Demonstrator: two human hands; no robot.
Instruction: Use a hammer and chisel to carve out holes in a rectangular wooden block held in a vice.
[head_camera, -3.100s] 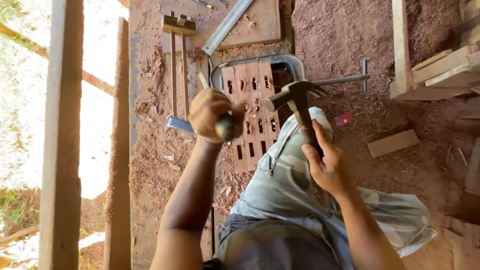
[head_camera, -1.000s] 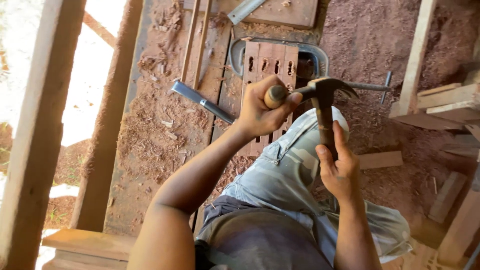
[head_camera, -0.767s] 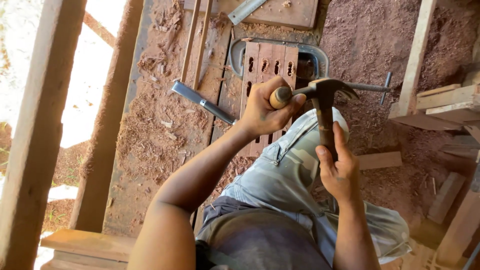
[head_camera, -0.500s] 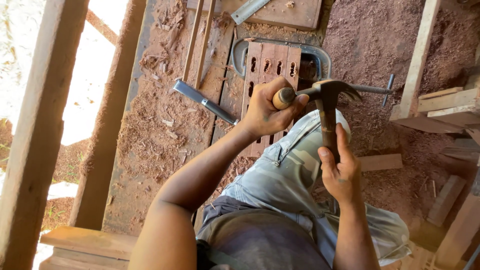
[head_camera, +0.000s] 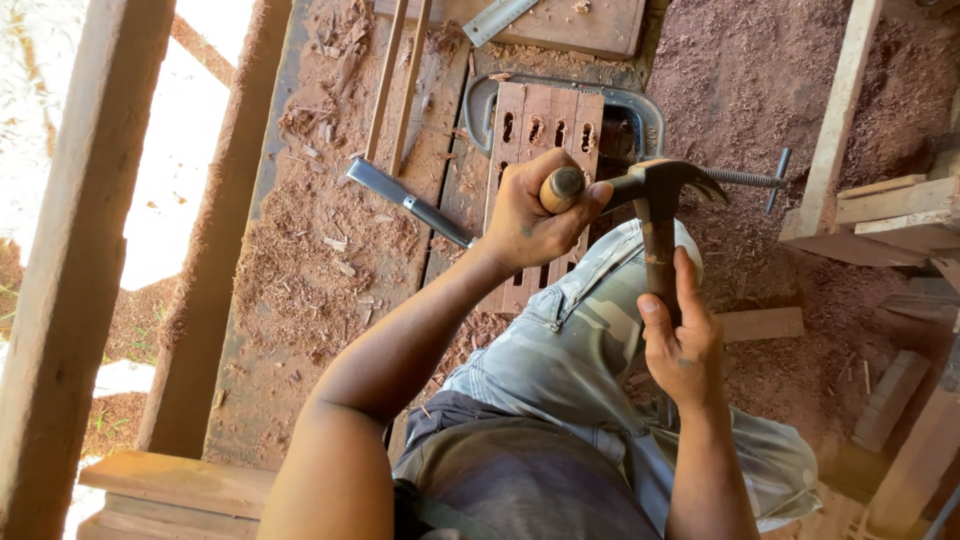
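My left hand is closed around a chisel's wooden handle, its round end facing up, over a reddish wooden board cut with several slots. My right hand grips the wooden handle of a claw hammer. The hammer's dark head sits right beside the chisel's end, touching or nearly touching it. A metal C-clamp holds the slotted board to the bench. My knee in grey trousers rests below the board.
A second chisel lies on the sawdust-covered bench left of the board. Two thin wooden strips and a metal ruler lie farther back. Timber offcuts are stacked at the right. A wooden post stands at the left.
Three seconds ago the hammer was raised apart from the chisel. In the last second the hammer head stays against the chisel's end, and both hands have barely shifted.
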